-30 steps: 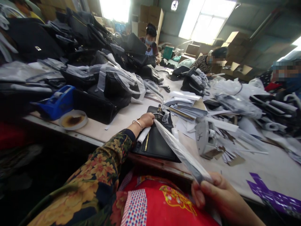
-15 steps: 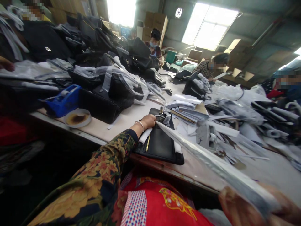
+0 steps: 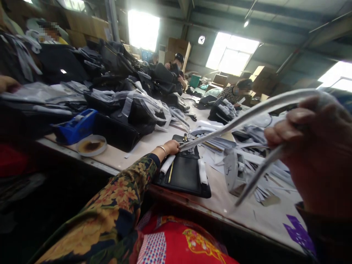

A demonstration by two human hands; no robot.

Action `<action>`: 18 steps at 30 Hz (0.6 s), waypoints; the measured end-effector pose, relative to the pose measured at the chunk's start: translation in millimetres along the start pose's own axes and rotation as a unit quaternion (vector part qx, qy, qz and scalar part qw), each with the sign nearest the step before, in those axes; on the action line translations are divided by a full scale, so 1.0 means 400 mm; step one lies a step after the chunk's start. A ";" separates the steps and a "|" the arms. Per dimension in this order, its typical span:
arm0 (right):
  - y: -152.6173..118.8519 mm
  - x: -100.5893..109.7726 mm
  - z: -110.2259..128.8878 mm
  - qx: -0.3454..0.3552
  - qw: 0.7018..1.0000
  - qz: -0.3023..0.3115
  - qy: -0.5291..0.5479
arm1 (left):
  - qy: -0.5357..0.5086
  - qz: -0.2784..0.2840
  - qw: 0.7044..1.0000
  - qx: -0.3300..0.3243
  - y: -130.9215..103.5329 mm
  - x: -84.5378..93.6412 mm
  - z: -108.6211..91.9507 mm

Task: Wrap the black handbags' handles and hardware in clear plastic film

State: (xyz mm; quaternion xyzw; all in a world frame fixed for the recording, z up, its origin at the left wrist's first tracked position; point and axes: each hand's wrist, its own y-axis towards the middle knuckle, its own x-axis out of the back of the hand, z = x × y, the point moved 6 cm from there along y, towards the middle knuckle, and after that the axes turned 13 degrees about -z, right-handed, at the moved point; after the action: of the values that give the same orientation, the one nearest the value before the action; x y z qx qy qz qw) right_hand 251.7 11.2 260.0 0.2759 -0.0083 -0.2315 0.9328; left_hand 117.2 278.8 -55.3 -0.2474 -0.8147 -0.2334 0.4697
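A flat black bag (image 3: 186,173) with a gold zipper and white-wrapped pieces along its sides lies at the table's front edge. My left hand (image 3: 172,147) is closed at the bag's top, pinching one end of a long strap (image 3: 233,124) that looks wrapped in whitish film. From there the strap rises to the right, into my right hand (image 3: 316,135), which is raised close to the camera with fingers curled around it. A loose length of it hangs below that hand. Gold hardware (image 3: 185,138) shows just beyond my left hand.
A blue tape dispenser (image 3: 75,126) and a tape roll (image 3: 92,146) sit left, beside piled black bags (image 3: 132,124). Papers (image 3: 211,134) and a white reel marked with a letter (image 3: 232,170) lie right of the bag. Other people work around the table.
My right hand has risen from the lower right corner, lifting the strap, which now arcs upward with a hanging length. My left hand stays at the bag's top. The camera view has tilted up slightly.
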 end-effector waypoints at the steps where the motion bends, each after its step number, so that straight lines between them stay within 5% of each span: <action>1: 0.016 -0.030 0.002 -0.018 1.000 -0.009 0.019 | -0.014 -0.004 1.000 -0.010 0.004 0.017 -0.012; 7: 0.027 -0.098 -0.052 -0.108 0.992 0.015 0.070 | -0.138 -0.062 0.986 -0.065 0.024 0.109 -0.126; 15: 0.007 -0.084 -0.105 -0.161 0.983 0.029 0.078 | -0.225 -0.191 0.954 0.052 0.010 0.191 -0.132; 18: 0.021 -0.090 -0.172 -0.202 0.976 0.005 0.078 | -0.292 -0.185 0.937 0.050 -0.034 0.224 -0.191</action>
State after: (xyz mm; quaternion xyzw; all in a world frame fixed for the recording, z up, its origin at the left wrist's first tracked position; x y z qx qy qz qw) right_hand 233.0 68.1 210.2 0.0986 0.1102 -0.2010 0.9684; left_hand 119.2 238.0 56.0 -0.1257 -0.9581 -0.1922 0.1711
